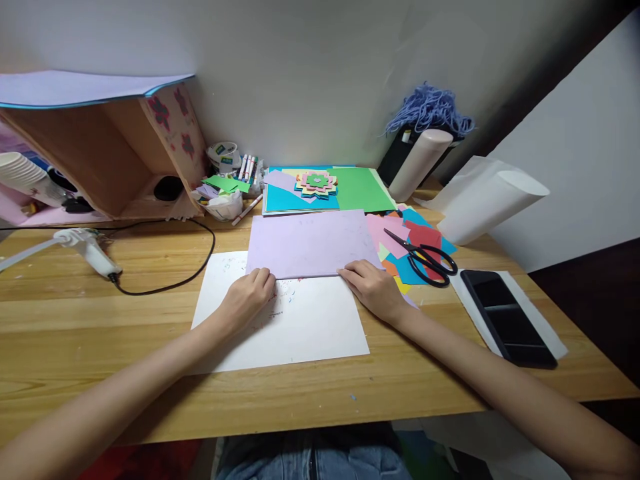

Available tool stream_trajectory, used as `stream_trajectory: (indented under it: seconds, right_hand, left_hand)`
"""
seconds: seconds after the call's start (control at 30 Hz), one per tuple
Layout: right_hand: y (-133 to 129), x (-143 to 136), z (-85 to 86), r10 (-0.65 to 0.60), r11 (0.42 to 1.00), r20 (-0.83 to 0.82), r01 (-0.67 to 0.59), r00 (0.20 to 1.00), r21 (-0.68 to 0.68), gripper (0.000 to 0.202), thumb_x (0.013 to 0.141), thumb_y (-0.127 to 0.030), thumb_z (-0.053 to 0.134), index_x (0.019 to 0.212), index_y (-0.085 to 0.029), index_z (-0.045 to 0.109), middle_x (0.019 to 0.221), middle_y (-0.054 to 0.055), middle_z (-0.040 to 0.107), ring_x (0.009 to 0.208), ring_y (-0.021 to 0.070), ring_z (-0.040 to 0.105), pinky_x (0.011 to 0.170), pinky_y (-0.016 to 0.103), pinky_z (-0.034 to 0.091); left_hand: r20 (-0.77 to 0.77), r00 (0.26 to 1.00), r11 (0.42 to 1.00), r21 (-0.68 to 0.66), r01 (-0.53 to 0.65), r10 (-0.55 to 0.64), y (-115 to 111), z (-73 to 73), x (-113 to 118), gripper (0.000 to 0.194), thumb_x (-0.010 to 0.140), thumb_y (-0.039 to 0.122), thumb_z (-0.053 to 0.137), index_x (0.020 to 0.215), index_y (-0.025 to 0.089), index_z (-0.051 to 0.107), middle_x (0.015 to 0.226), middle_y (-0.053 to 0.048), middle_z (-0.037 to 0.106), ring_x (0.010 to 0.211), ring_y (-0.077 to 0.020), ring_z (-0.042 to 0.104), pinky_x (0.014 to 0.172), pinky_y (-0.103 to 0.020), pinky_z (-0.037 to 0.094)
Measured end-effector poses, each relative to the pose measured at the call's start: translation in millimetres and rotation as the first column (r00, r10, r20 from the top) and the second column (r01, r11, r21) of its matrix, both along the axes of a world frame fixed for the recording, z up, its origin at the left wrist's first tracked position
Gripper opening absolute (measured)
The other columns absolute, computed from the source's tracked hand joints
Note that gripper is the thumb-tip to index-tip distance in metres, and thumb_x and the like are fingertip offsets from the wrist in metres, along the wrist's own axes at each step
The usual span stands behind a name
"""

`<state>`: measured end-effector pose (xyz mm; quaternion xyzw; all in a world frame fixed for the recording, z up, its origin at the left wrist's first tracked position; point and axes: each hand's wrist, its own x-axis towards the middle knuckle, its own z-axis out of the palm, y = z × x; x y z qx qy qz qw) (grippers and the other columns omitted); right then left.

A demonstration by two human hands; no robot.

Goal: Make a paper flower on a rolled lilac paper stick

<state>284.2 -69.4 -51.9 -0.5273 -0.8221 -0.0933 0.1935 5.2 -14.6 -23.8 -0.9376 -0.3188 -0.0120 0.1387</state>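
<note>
I see a glue gun (93, 253) at middle left. At centre, the left hand (250, 293) has its grip closed on the lower left corner of a lilac sheet (310, 243), the right hand (373, 287) on its lower right edge. Scissors (416, 251) lie at centre right.

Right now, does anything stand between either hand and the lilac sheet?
Nothing visible does: left hand and right hand both touch the lilac sheet along its near edge; scissors lie to its right.
</note>
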Motion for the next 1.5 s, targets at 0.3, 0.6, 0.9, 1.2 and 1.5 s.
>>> stream_trajectory:
  seconds: [0.3, 0.6, 0.9, 1.2, 1.5]
  right_hand:
    - [7.8, -3.6, 4.2, -0.057, 0.997, -0.051, 0.055, 0.997, -0.048, 0.022, 0.083, -0.007, 0.042, 0.084, -0.017, 0.062, 0.079, 0.006, 0.061, 0.077, 0.0173, 0.053, 0.058, 0.026, 0.036]
    - [25.1, 4.8, 11.4, -0.046, 0.949, -0.342, -0.066, 0.938, -0.308, 0.018, 0.084, -0.013, 0.045, 0.081, -0.019, 0.062, 0.08, 0.006, 0.059, 0.078, 0.0177, 0.053, 0.068, 0.029, 0.042]
    - [40.9, 24.1, 10.7, 0.05, 0.86, -0.52, -0.302, 0.853, -0.412, 0.012, 0.085, -0.016, 0.047, 0.082, -0.019, 0.058, 0.084, 0.004, 0.06, 0.081, 0.0163, 0.055, 0.074, 0.031, 0.042]
    - [48.7, 24.8, 4.0, 0.153, 0.886, -0.484, -0.336, 0.862, -0.318, 0.016, 0.087, -0.015, 0.042, 0.083, -0.019, 0.057, 0.085, 0.005, 0.056, 0.082, 0.0174, 0.051, 0.074, 0.032, 0.041]
    - [35.0, 22.0, -3.2, 0.269, 0.934, -0.331, -0.329, 0.904, -0.139, 0.023, 0.09, -0.017, 0.037, 0.093, -0.021, 0.06, 0.087, 0.007, 0.058, 0.082, 0.0172, 0.052, 0.071, 0.031, 0.045]
  left_hand:
    - [-0.025, 0.999, 0.999, -0.009, -0.036, 0.036, 8.1, -0.6, 2.6, 0.023, 0.08, 0.003, 0.034, 0.082, 0.012, 0.055, 0.081, -0.009, 0.058, 0.07, -0.0185, 0.051, 0.058, -0.029, 0.04]
    - [-0.075, 0.977, 0.956, -0.206, -0.21, 0.198, 20.9, 17.9, 17.8, 0.021, 0.072, 0.006, 0.042, 0.081, 0.014, 0.058, 0.08, -0.008, 0.062, 0.072, -0.0213, 0.057, 0.057, -0.03, 0.037]
    - [-0.062, 0.942, 0.815, -0.485, -0.318, 0.33, 46.2, 25.6, 14.9, 0.021, 0.077, 0.018, 0.04, 0.076, 0.02, 0.061, 0.08, -0.003, 0.067, 0.069, -0.0187, 0.058, 0.052, -0.025, 0.031]
    - [0.043, 0.939, 0.759, -0.602, -0.249, 0.342, 58.2, 21.2, 6.8, 0.012, 0.075, 0.025, 0.052, 0.072, 0.022, 0.063, 0.073, -0.001, 0.065, 0.066, -0.0169, 0.056, 0.054, -0.024, 0.033]
    - [0.023, 0.999, 0.984, -0.176, -0.034, 0.039, 15.6, 12.7, -0.9, 0.023, 0.079, 0.005, 0.041, 0.084, 0.015, 0.061, 0.078, -0.004, 0.061, 0.065, -0.0153, 0.054, 0.056, -0.025, 0.036]
